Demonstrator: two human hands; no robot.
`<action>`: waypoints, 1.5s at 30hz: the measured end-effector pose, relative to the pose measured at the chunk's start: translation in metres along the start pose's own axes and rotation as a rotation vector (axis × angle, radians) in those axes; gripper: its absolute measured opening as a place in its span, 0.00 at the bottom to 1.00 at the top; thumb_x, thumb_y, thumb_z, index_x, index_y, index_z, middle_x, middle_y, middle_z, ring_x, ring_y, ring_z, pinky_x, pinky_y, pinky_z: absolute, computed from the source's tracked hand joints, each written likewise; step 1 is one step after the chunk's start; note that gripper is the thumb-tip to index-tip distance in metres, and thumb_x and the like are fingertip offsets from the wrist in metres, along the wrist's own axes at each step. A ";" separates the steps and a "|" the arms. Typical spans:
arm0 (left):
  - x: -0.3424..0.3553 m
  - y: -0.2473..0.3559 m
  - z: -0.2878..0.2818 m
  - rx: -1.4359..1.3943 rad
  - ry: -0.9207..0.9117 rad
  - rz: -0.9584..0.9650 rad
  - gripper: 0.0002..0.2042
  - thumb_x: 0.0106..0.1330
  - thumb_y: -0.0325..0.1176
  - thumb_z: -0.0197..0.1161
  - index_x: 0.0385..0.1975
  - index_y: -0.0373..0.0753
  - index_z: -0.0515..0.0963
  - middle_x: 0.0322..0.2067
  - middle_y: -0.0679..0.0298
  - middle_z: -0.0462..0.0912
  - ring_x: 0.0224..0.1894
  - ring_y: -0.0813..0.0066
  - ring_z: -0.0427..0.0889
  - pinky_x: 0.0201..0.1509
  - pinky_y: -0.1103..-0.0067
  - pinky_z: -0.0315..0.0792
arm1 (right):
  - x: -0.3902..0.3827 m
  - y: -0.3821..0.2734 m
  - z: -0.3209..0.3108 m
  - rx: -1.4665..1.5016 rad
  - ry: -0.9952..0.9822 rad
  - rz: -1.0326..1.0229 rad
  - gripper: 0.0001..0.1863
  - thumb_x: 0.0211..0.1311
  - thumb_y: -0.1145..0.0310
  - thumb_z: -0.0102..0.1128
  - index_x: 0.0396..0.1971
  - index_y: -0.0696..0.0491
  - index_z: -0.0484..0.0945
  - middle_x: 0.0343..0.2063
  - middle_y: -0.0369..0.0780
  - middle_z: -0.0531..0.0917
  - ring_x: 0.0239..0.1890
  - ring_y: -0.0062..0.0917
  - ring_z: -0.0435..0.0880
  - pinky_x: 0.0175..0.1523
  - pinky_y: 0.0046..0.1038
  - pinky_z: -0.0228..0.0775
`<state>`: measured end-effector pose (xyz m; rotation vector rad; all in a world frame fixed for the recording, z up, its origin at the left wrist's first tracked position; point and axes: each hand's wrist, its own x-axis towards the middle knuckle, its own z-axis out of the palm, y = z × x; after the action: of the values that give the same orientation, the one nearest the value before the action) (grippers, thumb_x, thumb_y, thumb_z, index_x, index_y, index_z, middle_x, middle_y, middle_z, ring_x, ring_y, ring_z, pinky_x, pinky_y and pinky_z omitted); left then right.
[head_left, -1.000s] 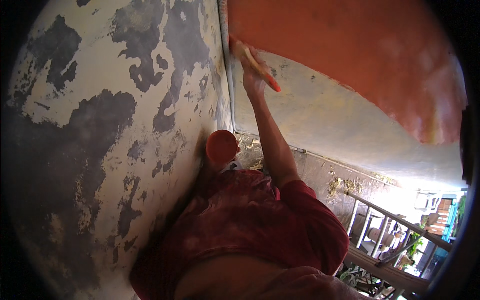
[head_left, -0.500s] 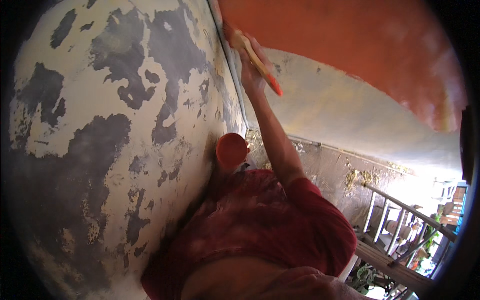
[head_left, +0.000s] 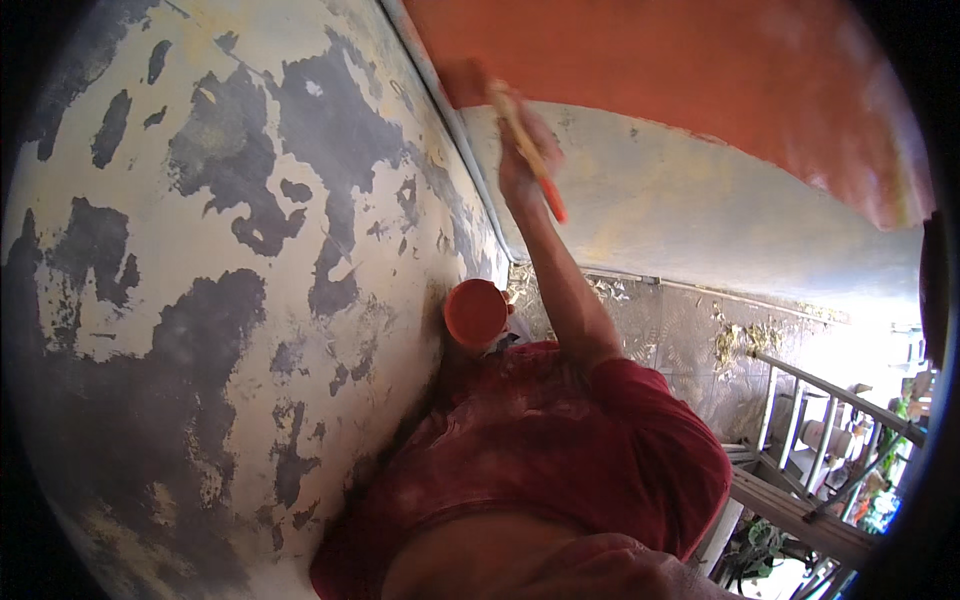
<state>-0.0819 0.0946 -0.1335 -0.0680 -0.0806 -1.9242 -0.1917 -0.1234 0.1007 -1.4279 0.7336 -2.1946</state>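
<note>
The brush [head_left: 527, 150] has a pale shaft with an orange handle end, and its head is blurred against the edge of the orange paint [head_left: 680, 70]. That paint covers the upper part of a grey wall [head_left: 690, 225]; the wall to the left [head_left: 200, 300] is cream with dark peeled patches. A metal railing [head_left: 830, 420] stands at lower right. The right hand [head_left: 528, 150] is raised and closed around the brush shaft, the handle end pointing down past it. An orange cup [head_left: 476, 312] sits below, by the red shirt [head_left: 560, 450]; the left hand is not visible.

You get one head-worn fisheye view, looking down close along the peeling wall [head_left: 200, 300] at left, railing [head_left: 830, 410] far right.
</note>
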 end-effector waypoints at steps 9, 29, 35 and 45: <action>-0.008 0.001 0.003 0.014 0.042 0.006 0.34 0.63 0.57 0.57 0.64 0.42 0.63 0.62 0.47 0.62 0.62 0.41 0.62 0.56 0.50 0.70 | 0.028 -0.018 0.011 -0.040 -0.227 0.035 0.15 0.62 0.79 0.58 0.49 0.59 0.78 0.49 0.40 0.82 0.49 0.24 0.80 0.54 0.27 0.71; -0.020 0.008 0.012 0.029 0.086 0.052 0.33 0.62 0.55 0.58 0.63 0.42 0.64 0.61 0.48 0.64 0.61 0.44 0.63 0.54 0.53 0.71 | -0.008 -0.005 -0.011 -0.014 -0.201 0.231 0.16 0.63 0.76 0.59 0.51 0.60 0.77 0.47 0.44 0.83 0.51 0.26 0.80 0.57 0.28 0.68; -0.025 0.015 0.015 0.039 0.088 0.069 0.33 0.62 0.54 0.58 0.63 0.42 0.64 0.60 0.48 0.64 0.60 0.45 0.63 0.53 0.54 0.71 | 0.011 -0.015 0.010 0.176 0.139 0.032 0.13 0.61 0.79 0.60 0.46 0.62 0.79 0.45 0.42 0.84 0.46 0.25 0.83 0.53 0.25 0.73; -0.036 0.020 0.020 0.053 0.146 0.073 0.32 0.62 0.53 0.58 0.63 0.42 0.64 0.60 0.49 0.65 0.60 0.46 0.64 0.52 0.56 0.71 | 0.015 -0.016 0.015 -0.006 -0.048 0.201 0.15 0.60 0.79 0.61 0.48 0.60 0.78 0.44 0.44 0.84 0.45 0.23 0.82 0.51 0.24 0.73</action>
<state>-0.0503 0.1233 -0.1163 0.1033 -0.0307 -1.8476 -0.1844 -0.1238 0.1265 -1.3430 0.8294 -2.0005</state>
